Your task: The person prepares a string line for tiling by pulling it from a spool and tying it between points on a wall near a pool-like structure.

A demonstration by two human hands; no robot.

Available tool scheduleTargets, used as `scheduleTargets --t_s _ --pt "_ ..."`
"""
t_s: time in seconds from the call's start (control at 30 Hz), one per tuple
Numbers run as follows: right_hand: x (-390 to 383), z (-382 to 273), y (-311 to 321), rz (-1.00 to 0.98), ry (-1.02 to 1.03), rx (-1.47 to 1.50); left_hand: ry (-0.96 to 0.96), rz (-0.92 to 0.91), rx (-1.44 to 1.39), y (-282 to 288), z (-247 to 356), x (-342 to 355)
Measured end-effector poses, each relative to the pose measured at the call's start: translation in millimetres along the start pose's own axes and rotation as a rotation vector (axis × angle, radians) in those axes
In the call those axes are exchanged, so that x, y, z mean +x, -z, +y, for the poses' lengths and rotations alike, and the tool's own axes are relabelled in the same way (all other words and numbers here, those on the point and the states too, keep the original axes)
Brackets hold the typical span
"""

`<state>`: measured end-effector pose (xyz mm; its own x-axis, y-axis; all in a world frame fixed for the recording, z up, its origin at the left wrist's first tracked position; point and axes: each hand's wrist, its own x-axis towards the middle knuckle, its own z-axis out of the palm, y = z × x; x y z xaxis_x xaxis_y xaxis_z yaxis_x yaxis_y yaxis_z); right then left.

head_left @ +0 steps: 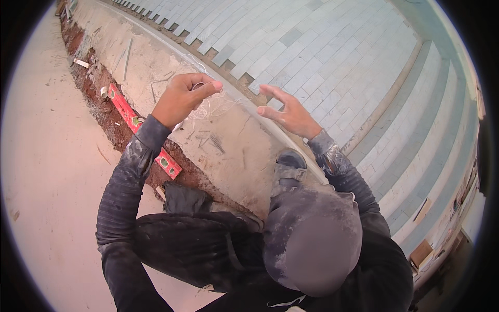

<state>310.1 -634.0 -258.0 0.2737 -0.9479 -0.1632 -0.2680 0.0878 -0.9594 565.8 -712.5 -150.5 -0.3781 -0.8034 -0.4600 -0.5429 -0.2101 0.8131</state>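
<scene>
A tangle of thin white string (210, 108) hangs in loose loops between my hands, above the concrete strip. My left hand (187, 99) is closed, thumb and forefinger pinched on the string. Across from it, my right hand (293, 115) has thumb and fingers spread apart; a faint strand runs toward it, but I see nothing gripped there. Below my left forearm lies a red spirit level (122, 106), partly hidden by the sleeve, along the dirt trench.
Grey paving (332, 67) with a toothed edge spreads beyond a pale kerb (280, 134). Curved steps (416, 151) rise at right. Thin sticks (126, 60) and scraps lie on the concrete strip (228, 151). The reddish trench (101, 78) runs along the left, beside a pale slab (52, 156).
</scene>
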Motion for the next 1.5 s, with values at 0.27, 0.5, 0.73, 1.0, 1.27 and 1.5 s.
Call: scheduleTargets --t_s 0.27,0.5,0.73,1.0,1.27,1.5 --pt "-21 -30 91 0.362 -0.088 0.378 -0.053 0.001 0.057 34 -49 -8" --pt "-64 57 280 1.031 -0.184 -0.176 0.035 0.117 -0.021 64 -74 -39" --pt "-172 131 434 0.724 -1.256 -1.223 0.020 0.145 -0.054 74 -81 -43" --pt "63 -8 -13 -0.132 0.259 -0.213 0.018 0.066 -0.097 57 -65 -37" --pt "58 -60 -13 -0.118 -0.010 0.199 0.056 0.129 -0.100 68 -80 -51" --pt "42 5 181 0.734 0.008 0.178 0.174 0.185 -0.138 89 -118 -64"
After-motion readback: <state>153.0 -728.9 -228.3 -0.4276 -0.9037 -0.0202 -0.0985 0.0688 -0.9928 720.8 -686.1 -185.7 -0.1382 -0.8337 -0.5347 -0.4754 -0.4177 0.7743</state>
